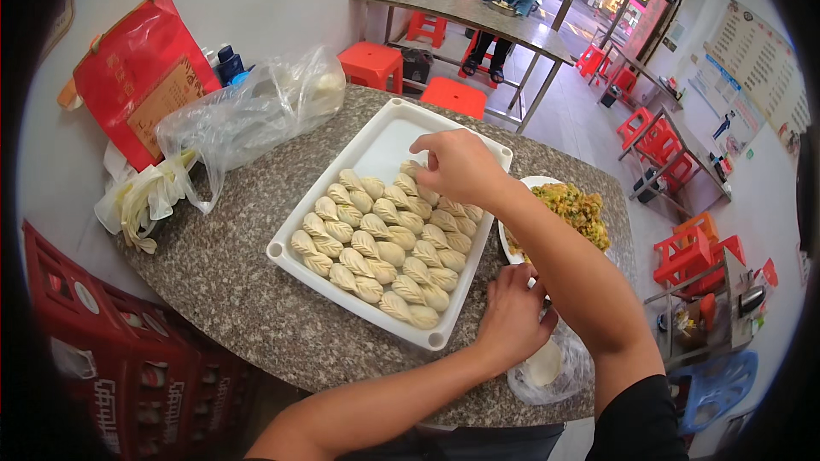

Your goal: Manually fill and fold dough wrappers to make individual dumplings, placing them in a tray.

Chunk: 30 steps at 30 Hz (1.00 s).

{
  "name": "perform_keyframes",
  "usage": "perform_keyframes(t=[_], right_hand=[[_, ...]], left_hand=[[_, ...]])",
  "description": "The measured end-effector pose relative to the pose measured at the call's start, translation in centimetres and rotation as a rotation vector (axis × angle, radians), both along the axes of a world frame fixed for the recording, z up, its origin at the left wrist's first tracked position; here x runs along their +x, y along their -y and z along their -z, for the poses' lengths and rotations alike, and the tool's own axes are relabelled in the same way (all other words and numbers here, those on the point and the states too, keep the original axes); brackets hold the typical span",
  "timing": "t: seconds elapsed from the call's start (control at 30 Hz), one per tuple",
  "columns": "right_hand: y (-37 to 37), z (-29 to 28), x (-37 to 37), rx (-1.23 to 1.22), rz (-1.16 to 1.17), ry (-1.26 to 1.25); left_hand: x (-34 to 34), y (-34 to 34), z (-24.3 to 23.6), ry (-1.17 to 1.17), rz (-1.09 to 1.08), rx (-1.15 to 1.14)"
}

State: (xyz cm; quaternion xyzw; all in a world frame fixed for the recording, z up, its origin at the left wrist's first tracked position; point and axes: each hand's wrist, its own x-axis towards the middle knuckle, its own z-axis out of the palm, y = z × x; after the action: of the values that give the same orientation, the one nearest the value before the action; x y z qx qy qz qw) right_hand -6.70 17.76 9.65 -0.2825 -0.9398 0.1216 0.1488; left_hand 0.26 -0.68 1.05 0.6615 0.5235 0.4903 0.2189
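Head view: pleated dumplings [376, 226] are lying in close slanting rows in a white plastic tray [284, 270] on a speckled stone-topped table [218, 294], leaving the tray's far end bare. Each one is showing pale, cream-coloured dough and a braided seam running along its top (rather like a plump leaf), and most are sitting against their neighbours. The right hand [461, 166] is hanging over the far part of the rows, thumb and forefinger bent around a dumpling at the edge; whether they are pinching it, I cannot tell. Well apart from it, the left hand [514, 312] is curling beside a white plate [511, 243] of chopped yellow-and-green filling [576, 218], its grip hidden. Near that hand, a round dough wrapper [543, 365] is resting among clear plastic [576, 367].
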Motion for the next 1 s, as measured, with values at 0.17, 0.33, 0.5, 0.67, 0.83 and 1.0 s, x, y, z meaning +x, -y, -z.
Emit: perform_keyframes(t=[0.17, 0.33, 0.5, 0.67, 0.83, 1.0], right_hand=[[-2.0, 0.3, 1.4, 0.06, -0.004, -0.043], [-4.9, 0.6, 2.4, 0.076, -0.062, 0.034], [-3.9, 1.5, 2.0, 0.075, -0.192, 0.091], [-4.7, 2.1, 2.6, 0.021, -0.159, 0.101], [-3.6, 1.5, 1.9, -0.07, -0.155, 0.078], [-4.1, 2.2, 2.8, 0.101, -0.171, 0.062]], left_hand=[[0.2, 0.0, 0.0, 0.012, 0.002, 0.009], [0.2, 0.0, 0.2, 0.025, 0.013, 0.016], [0.0, 0.0, 0.2, 0.035, 0.003, 0.019], [0.1, 0.0, -0.2, 0.031, 0.022, 0.007], [-0.1, 0.1, -0.2, 0.026, 0.025, 0.003], [0.0, -0.1, 0.0, 0.017, 0.015, 0.031]])
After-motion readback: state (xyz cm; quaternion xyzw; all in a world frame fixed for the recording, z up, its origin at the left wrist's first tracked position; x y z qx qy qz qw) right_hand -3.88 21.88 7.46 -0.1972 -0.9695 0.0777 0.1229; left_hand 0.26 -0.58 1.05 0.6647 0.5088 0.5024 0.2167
